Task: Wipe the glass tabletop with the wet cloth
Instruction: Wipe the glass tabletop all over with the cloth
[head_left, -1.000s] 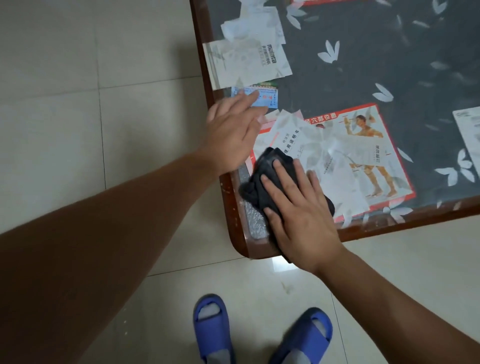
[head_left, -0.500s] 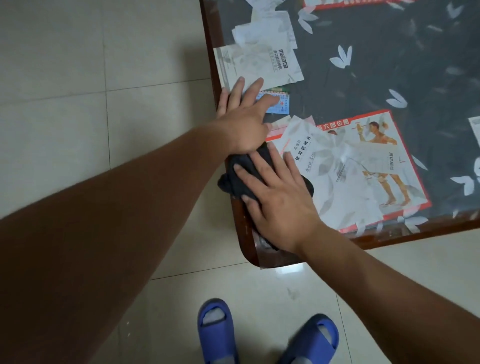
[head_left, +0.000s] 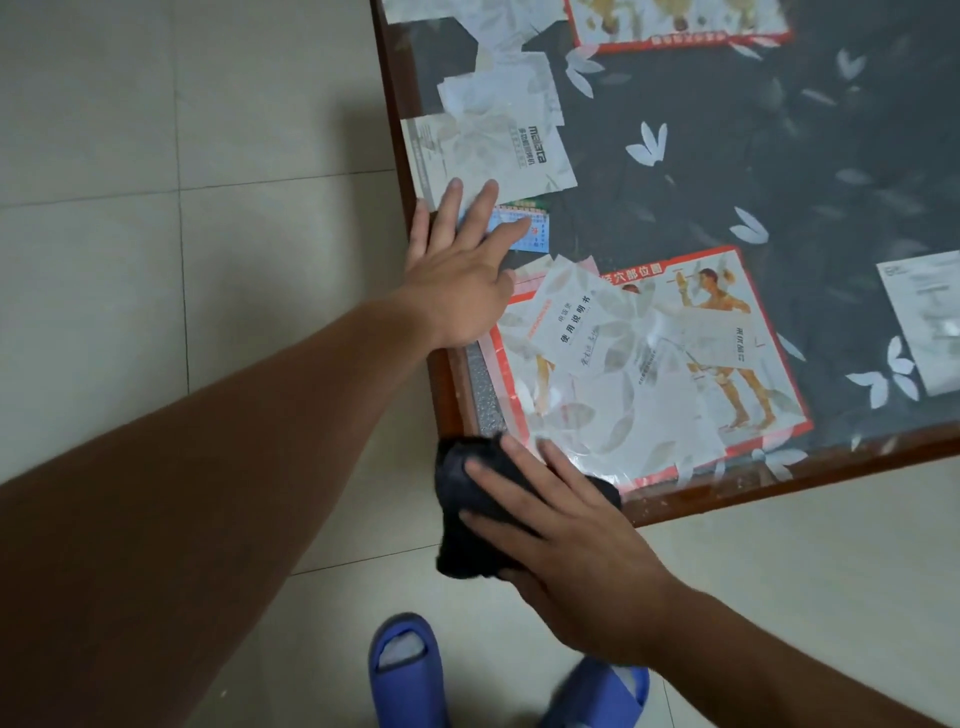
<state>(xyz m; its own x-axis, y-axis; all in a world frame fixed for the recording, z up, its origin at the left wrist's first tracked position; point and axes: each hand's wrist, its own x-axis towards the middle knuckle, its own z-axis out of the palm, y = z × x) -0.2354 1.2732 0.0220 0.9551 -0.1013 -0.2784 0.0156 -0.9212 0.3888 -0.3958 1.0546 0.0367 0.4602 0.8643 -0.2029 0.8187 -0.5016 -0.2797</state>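
At the near left corner of the bench (head_left: 779, 480), a wiping stroke has just ended. Pale square floor tiles (head_left: 156, 156) lie below. The bench has a rounded brown wooden rim and a sheet of smooth, shiny glass (head_left: 727, 156) over a dark cloth printed with white leaves. A red-bordered poster (head_left: 649, 364) and a grey leaflet (head_left: 483, 150) lie flat under the glass.

The left hand (head_left: 457, 280) has stayed by the left edge, released and flat, with its fingers spread on the glass as a brace. The right hand (head_left: 571, 561) has its fingers straight and fanned, pressing on the dark cloth (head_left: 467, 478). Its thumb is hidden beneath.

Half a second ago the cloth sat farther up the left edge, close under the left hand. It has now been drawn back to the corner. This soft, crumpled wad rests partly on the rim and partly hangs over the floor. I judge that the left strip has had its pass, while the wide glass to the right and far side is not yet wiped. Two blue rubber slippers (head_left: 405, 670) show nearest.
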